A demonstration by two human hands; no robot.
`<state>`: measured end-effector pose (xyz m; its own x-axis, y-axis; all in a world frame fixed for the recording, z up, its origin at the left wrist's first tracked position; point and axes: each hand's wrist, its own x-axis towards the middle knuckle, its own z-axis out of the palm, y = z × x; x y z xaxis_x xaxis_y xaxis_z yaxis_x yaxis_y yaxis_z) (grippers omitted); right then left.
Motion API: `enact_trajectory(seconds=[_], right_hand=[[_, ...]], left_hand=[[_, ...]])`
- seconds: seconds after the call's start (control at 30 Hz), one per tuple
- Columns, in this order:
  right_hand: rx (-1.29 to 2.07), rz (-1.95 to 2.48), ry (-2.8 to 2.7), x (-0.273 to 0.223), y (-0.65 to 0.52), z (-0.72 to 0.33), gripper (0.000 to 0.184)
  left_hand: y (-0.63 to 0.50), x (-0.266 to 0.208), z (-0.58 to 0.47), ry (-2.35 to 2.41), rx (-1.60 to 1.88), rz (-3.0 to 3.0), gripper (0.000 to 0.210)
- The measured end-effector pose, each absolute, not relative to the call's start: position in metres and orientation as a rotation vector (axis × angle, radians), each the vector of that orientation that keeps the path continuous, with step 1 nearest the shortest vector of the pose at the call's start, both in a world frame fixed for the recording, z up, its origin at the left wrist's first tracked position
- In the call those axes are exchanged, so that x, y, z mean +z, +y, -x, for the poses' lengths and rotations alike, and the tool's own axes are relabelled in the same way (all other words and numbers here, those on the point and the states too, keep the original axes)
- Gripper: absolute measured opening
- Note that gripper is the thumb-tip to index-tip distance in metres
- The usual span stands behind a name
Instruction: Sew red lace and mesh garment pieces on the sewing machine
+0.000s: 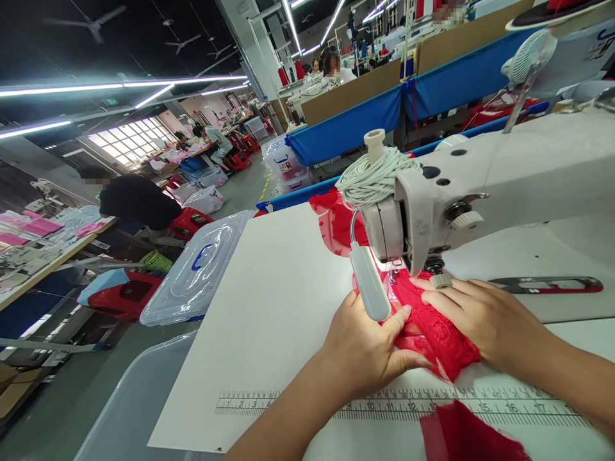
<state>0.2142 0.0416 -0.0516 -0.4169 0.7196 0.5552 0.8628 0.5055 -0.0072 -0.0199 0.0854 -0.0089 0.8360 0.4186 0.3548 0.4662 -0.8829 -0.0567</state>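
So the red lace fabric (439,326) is spread right below the needle end of the sewing machine (538,166), with both hands laid on it, probably so the layers stay flat and lined up near the presser foot. The left hand (360,342) is set on the near left side of the machine head, thumb and forefinger parted over the cloth; the other fingers are partly hidden by the lamp, so whether anything is pinched there can't be told. The right hand (485,317) is placed below the machine's arm, its fingers bent down onto the lace, seemingly pressed rather than clamped, though a grip underneath can't be ruled out. That small lamp (369,282) is hung on a bendy neck just left of the machine head, presumably so light is thrown where the stitching sits. A coil of pale cord (369,179) is looped on top of the head, likely just parked off the desk (240,320). The snips (526,285) are laid under the machine's arm, handy for the right hand, it'd be guessed. A darker red piece (466,435) is left on the near side of the machine, over the printed ruler (372,408).
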Motion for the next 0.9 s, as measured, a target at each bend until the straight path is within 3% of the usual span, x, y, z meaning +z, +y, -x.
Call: enact_trajectory(seconds=[0.23,0.4,0.6,0.9], right_hand=[[-0.391,1.298,-2.252,-0.052,0.042,-0.216,0.028],[-0.319,1.167,-2.255,-0.056,0.042,-0.217,0.039],[-0.32,1.133,-2.219,-0.054,0.042,-0.216,0.036],[-0.375,1.134,-2.202,-0.047,0.042,-0.215,0.034]], left_hand=[[0.087,-0.008,0.019,-0.708,-0.576,2.845,0.071],[0.085,-0.009,0.013,-0.683,-0.619,2.803,0.079],[0.078,-0.011,0.007,-0.672,-0.541,2.779,0.088],[0.077,-0.012,0.009,-0.642,-0.517,2.737,0.084]])
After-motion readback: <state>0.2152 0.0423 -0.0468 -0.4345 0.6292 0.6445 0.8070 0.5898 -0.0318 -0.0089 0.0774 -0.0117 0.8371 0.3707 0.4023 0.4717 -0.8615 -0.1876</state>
